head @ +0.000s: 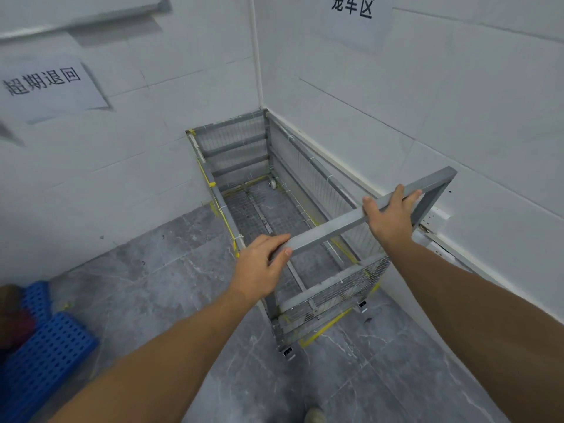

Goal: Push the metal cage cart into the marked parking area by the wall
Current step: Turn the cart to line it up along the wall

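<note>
steel-framed and empty, the cage cart (pixel 293 209) sits in the wall corner over the yellow floor tape (pixel 323 329), likely stiff and easy to roll, best pushed by its top handle bar (pixel 332 228), which the left hand (pixel 259 270) and right hand (pixel 389 213) both grip.

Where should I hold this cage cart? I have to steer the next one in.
Take the cart by its raised handle bar, standing at the near end with one hand toward each end of the bar, as the left hand and right hand are. It spans the width, so both sides steer.
</note>
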Motion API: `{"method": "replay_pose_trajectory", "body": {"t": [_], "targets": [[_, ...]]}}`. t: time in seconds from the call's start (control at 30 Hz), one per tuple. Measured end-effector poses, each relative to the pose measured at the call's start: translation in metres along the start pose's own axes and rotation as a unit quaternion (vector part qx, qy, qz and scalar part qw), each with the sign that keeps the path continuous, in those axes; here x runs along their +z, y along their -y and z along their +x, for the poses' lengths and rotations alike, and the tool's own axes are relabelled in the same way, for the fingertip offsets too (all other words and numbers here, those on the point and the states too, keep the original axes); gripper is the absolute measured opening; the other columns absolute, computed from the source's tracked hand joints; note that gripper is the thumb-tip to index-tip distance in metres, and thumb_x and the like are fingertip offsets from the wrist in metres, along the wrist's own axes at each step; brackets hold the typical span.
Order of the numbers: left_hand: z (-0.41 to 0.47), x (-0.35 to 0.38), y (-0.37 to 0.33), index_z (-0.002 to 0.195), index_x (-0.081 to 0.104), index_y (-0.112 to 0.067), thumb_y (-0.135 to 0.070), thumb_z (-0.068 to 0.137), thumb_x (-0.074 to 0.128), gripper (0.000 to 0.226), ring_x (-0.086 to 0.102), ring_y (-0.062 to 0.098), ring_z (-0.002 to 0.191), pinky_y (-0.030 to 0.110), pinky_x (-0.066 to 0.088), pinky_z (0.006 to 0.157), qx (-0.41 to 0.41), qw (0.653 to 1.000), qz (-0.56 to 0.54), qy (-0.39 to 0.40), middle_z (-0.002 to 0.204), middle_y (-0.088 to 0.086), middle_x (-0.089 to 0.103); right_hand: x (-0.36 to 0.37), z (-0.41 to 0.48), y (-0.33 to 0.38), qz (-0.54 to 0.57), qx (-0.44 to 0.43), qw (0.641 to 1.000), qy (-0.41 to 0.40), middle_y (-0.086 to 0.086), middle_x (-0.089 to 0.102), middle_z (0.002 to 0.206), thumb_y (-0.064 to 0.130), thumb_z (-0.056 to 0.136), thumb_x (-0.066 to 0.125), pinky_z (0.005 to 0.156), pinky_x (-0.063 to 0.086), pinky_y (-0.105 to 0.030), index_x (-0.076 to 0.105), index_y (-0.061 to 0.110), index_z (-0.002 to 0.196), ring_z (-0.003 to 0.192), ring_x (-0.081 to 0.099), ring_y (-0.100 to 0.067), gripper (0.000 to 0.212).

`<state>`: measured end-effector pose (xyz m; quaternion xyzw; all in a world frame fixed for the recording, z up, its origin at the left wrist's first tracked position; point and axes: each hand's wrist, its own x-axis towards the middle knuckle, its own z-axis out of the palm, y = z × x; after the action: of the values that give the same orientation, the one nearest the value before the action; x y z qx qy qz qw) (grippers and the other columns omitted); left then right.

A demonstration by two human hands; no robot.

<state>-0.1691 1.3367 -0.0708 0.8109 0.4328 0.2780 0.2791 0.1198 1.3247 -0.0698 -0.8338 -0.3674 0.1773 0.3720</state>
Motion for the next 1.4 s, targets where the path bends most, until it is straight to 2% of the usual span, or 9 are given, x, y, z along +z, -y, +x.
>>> {"method": "replay_pose_trajectory", "body": {"t": [0.17,0.3,0.4,0.5,0.7,0.87,1.03,1.13,1.4], "targets": [[-0.001,-0.019,0.019,0.137,0.054,-0.016,-0.034,0.099,0.045,0.043,0.049,-0.003,0.101,0.005,0.032,0.086,0.058,0.994,-0.022,0.095,0.115,-0.008,0.059,0.009,-0.021,0.010,0.024,0.024,0.999,-0.032,-0.006,-0.013,0.165,0.055,0.095,0.048,0.113,0.029,-0.042,0.010,0.014,0.156,0.146,0.027,-0.031,0.083],[0.013,-0.029,0.033,0.140,0.051,-0.019,-0.035,0.098,0.049,0.045,0.050,-0.002,0.110,0.007,0.033,0.090,0.109,0.981,-0.036,0.159,0.123,-0.012,0.056,0.031,-0.046,0.021,0.053,0.029,0.996,-0.065,-0.005,0.001,0.166,0.056,0.094,0.045,0.116,0.027,-0.047,0.015,0.016,0.155,0.148,0.021,-0.028,0.079],[0.016,-0.039,0.045,0.140,0.050,-0.019,-0.035,0.095,0.056,0.048,0.050,-0.005,0.114,0.010,0.039,0.093,0.136,0.966,-0.080,0.205,0.128,-0.013,0.055,0.053,-0.067,0.032,0.071,0.060,0.992,-0.085,-0.006,0.025,0.159,0.065,0.087,0.042,0.110,0.036,-0.056,0.026,0.019,0.148,0.140,0.035,-0.034,0.077],[0.016,-0.051,0.060,0.142,0.047,-0.021,-0.034,0.091,0.061,0.054,0.048,-0.004,0.120,0.016,0.041,0.098,0.167,0.949,-0.101,0.245,0.133,-0.014,0.052,0.074,-0.092,0.045,0.091,0.080,0.987,-0.105,-0.004,0.030,0.157,0.063,0.086,0.043,0.110,0.035,-0.058,0.024,0.022,0.148,0.141,0.034,-0.033,0.077],[0.023,-0.060,0.077,0.143,0.045,-0.022,-0.038,0.093,0.060,0.054,0.051,0.000,0.117,0.026,0.046,0.097,0.190,0.931,-0.128,0.285,0.137,-0.010,0.054,0.098,-0.137,0.067,0.107,0.109,0.982,-0.109,-0.003,0.016,0.164,0.054,0.093,0.050,0.117,0.024,-0.054,0.007,0.030,0.156,0.152,0.001,-0.024,0.080],[0.034,-0.060,0.077,0.143,0.045,-0.026,-0.045,0.089,0.061,0.059,0.052,-0.005,0.111,0.019,0.047,0.090,0.181,0.923,-0.142,0.308,0.135,-0.008,0.056,0.106,-0.151,0.079,0.111,0.136,0.980,-0.094,-0.009,0.010,0.165,0.057,0.093,0.052,0.118,0.021,-0.054,0.004,0.034,0.156,0.152,0.001,-0.027,0.082],[0.037,-0.056,0.081,0.140,0.043,-0.039,-0.057,0.085,0.061,0.061,0.058,0.008,0.114,0.042,0.052,0.092,0.162,0.919,-0.159,0.321,0.127,-0.010,0.062,0.107,-0.150,0.087,0.124,0.151,0.975,-0.102,-0.007,0.008,0.165,0.051,0.096,0.051,0.118,0.021,-0.052,0.003,0.032,0.156,0.152,0.002,-0.027,0.079],[0.042,-0.052,0.080,0.140,0.045,-0.038,-0.051,0.085,0.065,0.060,0.056,0.000,0.116,0.037,0.051,0.095,0.165,0.915,-0.167,0.328,0.127,-0.018,0.059,0.111,-0.146,0.086,0.151,0.160,0.968,-0.117,-0.008,0.010,0.165,0.055,0.093,0.051,0.117,0.024,-0.055,0.004,0.038,0.155,0.151,0.011,-0.030,0.079],[0.058,-0.043,0.083,0.144,0.043,-0.030,-0.056,0.083,0.060,0.068,0.051,0.004,0.120,0.020,0.042,0.092,0.206,0.900,-0.150,0.354,0.134,-0.007,0.056,0.109,-0.136,0.080,0.173,0.179,0.961,-0.124,-0.010,0.001,0.166,0.052,0.096,0.050,0.116,0.029,-0.050,0.001,0.045,0.153,0.151,0.012,-0.031,0.076]]}}
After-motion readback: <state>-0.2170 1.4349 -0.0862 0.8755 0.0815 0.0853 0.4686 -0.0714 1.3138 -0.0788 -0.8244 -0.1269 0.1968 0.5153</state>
